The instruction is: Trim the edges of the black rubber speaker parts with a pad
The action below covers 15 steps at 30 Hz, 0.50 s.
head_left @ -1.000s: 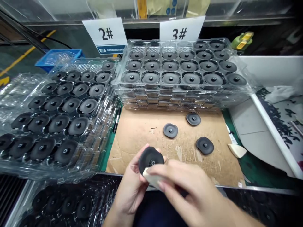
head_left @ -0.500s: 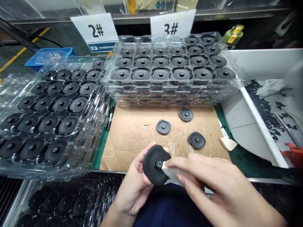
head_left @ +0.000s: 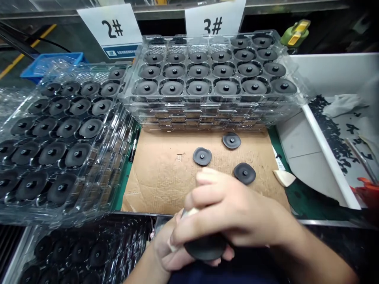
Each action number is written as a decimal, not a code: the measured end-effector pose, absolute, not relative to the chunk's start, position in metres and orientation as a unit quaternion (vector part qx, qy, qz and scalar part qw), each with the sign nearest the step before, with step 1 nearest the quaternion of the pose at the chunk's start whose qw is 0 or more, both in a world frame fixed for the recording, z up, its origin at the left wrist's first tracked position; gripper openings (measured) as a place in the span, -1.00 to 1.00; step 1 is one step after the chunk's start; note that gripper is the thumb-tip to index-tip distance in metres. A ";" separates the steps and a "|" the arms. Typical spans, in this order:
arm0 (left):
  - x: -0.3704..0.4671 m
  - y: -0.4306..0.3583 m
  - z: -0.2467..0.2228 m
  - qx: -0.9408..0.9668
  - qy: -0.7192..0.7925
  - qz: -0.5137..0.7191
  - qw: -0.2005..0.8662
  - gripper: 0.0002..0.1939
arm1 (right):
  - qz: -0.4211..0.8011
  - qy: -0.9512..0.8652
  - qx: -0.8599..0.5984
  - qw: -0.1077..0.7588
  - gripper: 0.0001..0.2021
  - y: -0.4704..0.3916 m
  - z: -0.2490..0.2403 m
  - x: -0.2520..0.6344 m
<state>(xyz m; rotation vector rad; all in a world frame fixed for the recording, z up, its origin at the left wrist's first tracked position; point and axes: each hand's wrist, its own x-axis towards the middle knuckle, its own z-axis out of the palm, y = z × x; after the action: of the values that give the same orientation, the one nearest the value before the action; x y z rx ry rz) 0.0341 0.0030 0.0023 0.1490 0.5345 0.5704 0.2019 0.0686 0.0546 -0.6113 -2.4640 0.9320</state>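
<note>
Low at the front edge, my left hand (head_left: 167,242) is closed on a black rounded disc (head_left: 205,248); its fingertips show beneath the disc's rim. My right hand (head_left: 227,209) lies across the top of the disc and hides its centre hub. Between the right fingers shows a bit of an off-white wedge-shaped pad (head_left: 192,212), mostly covered. Beyond the hands, three similar discs with small centre hubs rest on the cardboard (head_left: 160,169): a left one (head_left: 202,156), a far one (head_left: 231,140) and a right one (head_left: 244,173).
Clear plastic trays of black discs are stacked at the back (head_left: 198,100) and left (head_left: 89,173). Another off-white wedge (head_left: 284,178) lies right of the cardboard. A white bin (head_left: 322,157) with small black scraps stands at the right. A blue basket (head_left: 32,73) sits back left.
My right hand has moved left and over the disc, turning so its back faces up. The disc has gone lower and tilted. The view has shifted slightly.
</note>
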 end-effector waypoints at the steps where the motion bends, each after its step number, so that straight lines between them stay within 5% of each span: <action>1: 0.034 0.003 0.000 0.067 0.241 0.269 0.930 -0.66 | 0.358 -0.875 -0.237 0.224 -0.74 0.070 0.052 0.204; 8: 0.021 0.015 -0.001 0.005 0.188 0.296 0.937 -0.56 | 0.405 -0.741 -0.474 0.248 -0.77 0.055 -0.005 0.207; 15: -0.003 0.016 -0.009 0.012 0.272 0.387 0.881 -0.47 | 0.283 -0.724 -0.583 0.236 -0.63 0.012 -0.086 0.183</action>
<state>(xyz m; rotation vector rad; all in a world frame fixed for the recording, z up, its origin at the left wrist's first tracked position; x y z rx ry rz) -0.0033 0.0157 -0.0093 0.0245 0.5665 0.8058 0.1832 0.0122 -0.0857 -1.5995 -1.9841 0.7765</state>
